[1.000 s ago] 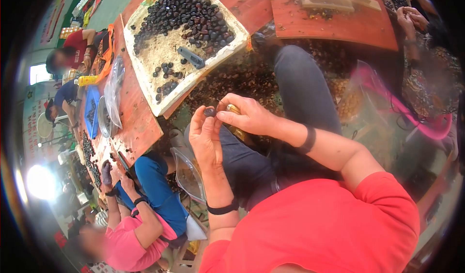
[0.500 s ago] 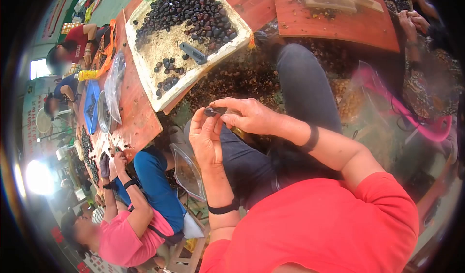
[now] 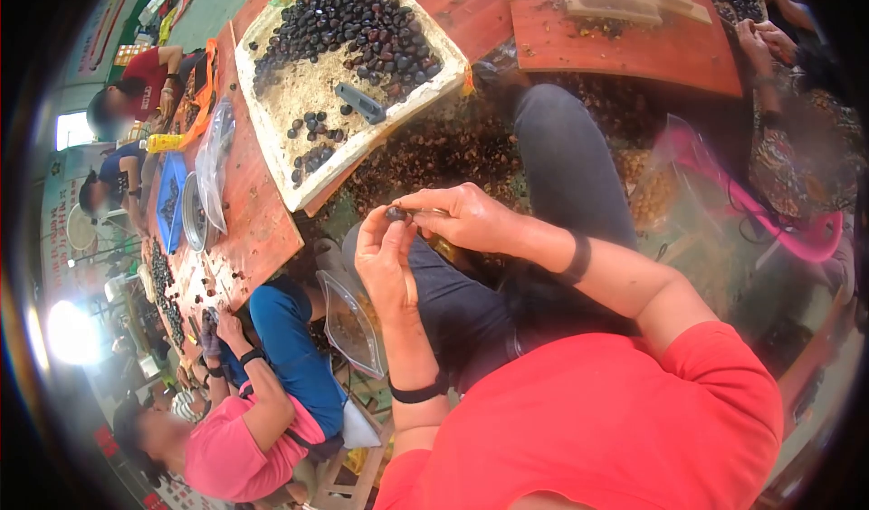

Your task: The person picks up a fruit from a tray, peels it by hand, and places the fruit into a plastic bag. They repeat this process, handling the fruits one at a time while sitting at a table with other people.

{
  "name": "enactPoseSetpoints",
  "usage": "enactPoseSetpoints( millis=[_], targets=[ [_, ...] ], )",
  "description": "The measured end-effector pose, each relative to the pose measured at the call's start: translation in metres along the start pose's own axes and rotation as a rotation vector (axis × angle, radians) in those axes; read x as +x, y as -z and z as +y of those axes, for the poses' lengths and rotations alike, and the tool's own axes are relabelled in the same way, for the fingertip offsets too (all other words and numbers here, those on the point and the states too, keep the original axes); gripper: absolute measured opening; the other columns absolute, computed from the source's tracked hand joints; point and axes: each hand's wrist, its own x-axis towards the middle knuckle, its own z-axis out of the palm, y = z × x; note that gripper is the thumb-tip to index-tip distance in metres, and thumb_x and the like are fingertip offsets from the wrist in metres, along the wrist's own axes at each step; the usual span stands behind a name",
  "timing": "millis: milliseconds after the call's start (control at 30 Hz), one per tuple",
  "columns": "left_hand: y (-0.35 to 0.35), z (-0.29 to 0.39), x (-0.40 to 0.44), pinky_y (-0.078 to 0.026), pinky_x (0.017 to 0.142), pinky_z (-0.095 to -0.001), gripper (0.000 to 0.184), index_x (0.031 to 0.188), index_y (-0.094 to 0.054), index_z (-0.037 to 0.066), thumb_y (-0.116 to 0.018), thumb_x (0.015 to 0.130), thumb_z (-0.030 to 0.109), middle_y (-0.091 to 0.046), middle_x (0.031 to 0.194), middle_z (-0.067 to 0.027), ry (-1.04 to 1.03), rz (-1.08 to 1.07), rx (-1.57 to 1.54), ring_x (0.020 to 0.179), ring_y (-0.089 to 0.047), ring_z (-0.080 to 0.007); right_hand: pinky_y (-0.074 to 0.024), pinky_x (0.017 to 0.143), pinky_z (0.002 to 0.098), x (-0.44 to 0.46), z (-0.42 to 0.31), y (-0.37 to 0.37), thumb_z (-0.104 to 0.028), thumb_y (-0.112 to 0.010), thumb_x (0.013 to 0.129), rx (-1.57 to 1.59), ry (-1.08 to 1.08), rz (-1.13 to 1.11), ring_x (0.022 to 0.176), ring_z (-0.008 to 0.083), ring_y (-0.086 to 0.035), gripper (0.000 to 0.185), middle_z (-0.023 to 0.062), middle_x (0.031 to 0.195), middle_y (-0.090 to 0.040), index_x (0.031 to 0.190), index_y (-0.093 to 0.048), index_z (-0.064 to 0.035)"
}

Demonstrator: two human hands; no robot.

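A small dark, round nut (image 3: 396, 213) is pinched between the fingertips of my left hand (image 3: 387, 261), above my lap. My right hand (image 3: 466, 218) is closed, its thumb and fingertips pressed together right beside the nut. What the right fingers grip, if anything, is too small and hidden to name. Beyond both hands lies a white foam tray (image 3: 272, 162) with a heap of similar dark nuts (image 3: 362, 30). A grey cutter handle (image 3: 360, 103) rests inside that tray among loose nuts.
Red boards (image 3: 625, 48) carry pale wooden pieces (image 3: 611, 8). Dark scraps (image 3: 471, 148) cover the ground beyond my knees. An open plastic bag (image 3: 351, 324) sits left of my leg. A co-worker in pink (image 3: 244, 438) works at the left; another person's hands (image 3: 765, 44) show at far right.
The dark thin piece that showed between my right fingertips is now mostly hidden. My left fingers have turned the nut slightly. The pink-shirted co-worker's hands have moved lower.
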Motion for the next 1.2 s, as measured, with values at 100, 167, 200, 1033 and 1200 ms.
enactPoseSetpoints(
  millis=[100,167,200,1033,1200],
  targets=[
    [-0.001,0.000,-0.002,-0.056,0.083,-0.0328,0.030,0.117,-0.053,-0.002,-0.059,0.088,-0.004,-0.062,0.107,-0.0112,0.005,0.008,0.002,0.095,-0.064,-0.0200,-0.0524,0.077,0.0319,-0.001,-0.001,0.000,-0.011,-0.058,0.088,-0.008,0.006,0.015,0.085,0.0224,-0.068,0.032,0.0160,0.101,-0.069,0.119,-0.062,-0.0051],
    [-0.003,0.001,-0.002,-0.056,0.083,-0.0334,0.030,0.118,-0.053,-0.002,-0.058,0.089,-0.003,-0.062,0.108,-0.0112,0.001,0.002,-0.017,0.095,-0.064,-0.0202,-0.0523,0.077,0.0320,-0.001,-0.002,-0.002,-0.011,-0.058,0.088,0.029,-0.027,0.019,0.087,0.0220,-0.068,0.032,0.0161,0.102,-0.069,0.120,-0.062,-0.0054],
    [-0.004,0.001,-0.003,-0.056,0.083,-0.0334,0.030,0.119,-0.051,-0.001,-0.057,0.090,-0.001,-0.062,0.108,-0.0113,0.012,-0.008,-0.064,0.094,-0.064,-0.0202,-0.0522,0.078,0.0321,-0.001,-0.002,-0.003,-0.012,-0.058,0.088,0.068,-0.062,0.021,0.088,0.0216,-0.068,0.033,0.0162,0.103,-0.069,0.120,-0.062,-0.0058],
    [0.012,-0.007,0.003,-0.054,0.077,-0.0324,0.031,0.122,-0.053,0.008,-0.059,0.092,0.006,-0.061,0.117,-0.0100,0.038,-0.132,-0.384,0.096,-0.062,-0.0169,-0.0534,0.075,0.0376,-0.006,-0.018,-0.002,-0.014,-0.061,0.086,-0.013,0.012,-0.038,0.091,0.0334,-0.068,0.043,0.0195,0.102,-0.067,0.128,-0.053,-0.0052],
    [0.012,-0.006,0.002,-0.054,0.081,-0.0317,0.033,0.125,-0.050,0.006,-0.057,0.092,0.004,-0.061,0.113,-0.0099,0.037,-0.122,-0.375,0.096,-0.062,-0.0174,-0.0535,0.074,0.0377,-0.006,-0.017,-0.003,-0.013,-0.060,0.086,-0.021,0.006,-0.033,0.089,0.0338,-0.068,0.044,0.0217,0.099,-0.067,0.128,-0.053,-0.0062]
  ],
)
